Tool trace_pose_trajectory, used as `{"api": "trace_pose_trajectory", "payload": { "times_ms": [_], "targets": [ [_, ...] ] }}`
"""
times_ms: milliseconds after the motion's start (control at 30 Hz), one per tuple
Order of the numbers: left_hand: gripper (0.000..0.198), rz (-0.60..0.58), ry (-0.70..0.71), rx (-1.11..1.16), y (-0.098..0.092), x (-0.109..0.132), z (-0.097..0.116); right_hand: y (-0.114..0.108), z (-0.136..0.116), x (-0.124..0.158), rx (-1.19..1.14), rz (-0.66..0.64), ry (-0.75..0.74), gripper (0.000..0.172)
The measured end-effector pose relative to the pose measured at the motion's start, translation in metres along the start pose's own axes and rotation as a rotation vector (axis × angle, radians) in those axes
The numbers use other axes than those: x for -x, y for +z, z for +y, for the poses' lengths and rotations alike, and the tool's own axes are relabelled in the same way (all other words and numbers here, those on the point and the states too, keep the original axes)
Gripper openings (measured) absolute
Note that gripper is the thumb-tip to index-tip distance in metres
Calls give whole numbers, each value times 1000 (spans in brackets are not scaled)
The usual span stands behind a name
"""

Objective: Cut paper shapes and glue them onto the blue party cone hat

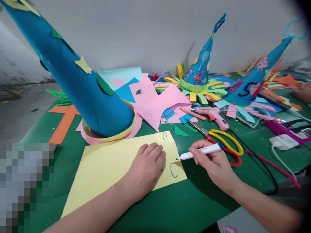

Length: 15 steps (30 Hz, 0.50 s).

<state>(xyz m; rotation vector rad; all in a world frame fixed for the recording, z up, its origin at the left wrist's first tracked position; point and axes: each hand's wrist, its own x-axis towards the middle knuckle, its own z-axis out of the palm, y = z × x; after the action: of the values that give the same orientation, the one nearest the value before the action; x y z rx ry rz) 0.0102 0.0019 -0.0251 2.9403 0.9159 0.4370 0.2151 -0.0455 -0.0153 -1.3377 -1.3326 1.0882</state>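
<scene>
Yellow paper (104, 166) lies under the bent, unclenched left hand (148, 165) while the right hand (215, 165) pinches a marker (207, 149).

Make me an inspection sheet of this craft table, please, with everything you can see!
Surface: green table, crowded toward the back.
Things in use: yellow paper bearing a blue C and blue D; white marker, tip near the C.
Clutter: pink paper, scissors, glue gun, three blue cones.
Hands: left hand rests on the paper; right hand holds the marker.
Cables: white cable by a purple power strip.
Surroundings: pale wall behind; another person's hand, right edge.
</scene>
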Motion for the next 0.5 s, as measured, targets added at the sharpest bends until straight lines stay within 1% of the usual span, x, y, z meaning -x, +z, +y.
{"api": "trace_pose_trajectory", "payload": {
  "times_ms": [200, 500],
  "targets": [
    [25, -2, 4, -8, 1, 0, 0, 4, 5, 2, 95, 67, -24, 17],
    [24, 3, -2, -7, -3, -1, 0, 4, 6, 3, 148, 58, -34, 18]
  ]
}}
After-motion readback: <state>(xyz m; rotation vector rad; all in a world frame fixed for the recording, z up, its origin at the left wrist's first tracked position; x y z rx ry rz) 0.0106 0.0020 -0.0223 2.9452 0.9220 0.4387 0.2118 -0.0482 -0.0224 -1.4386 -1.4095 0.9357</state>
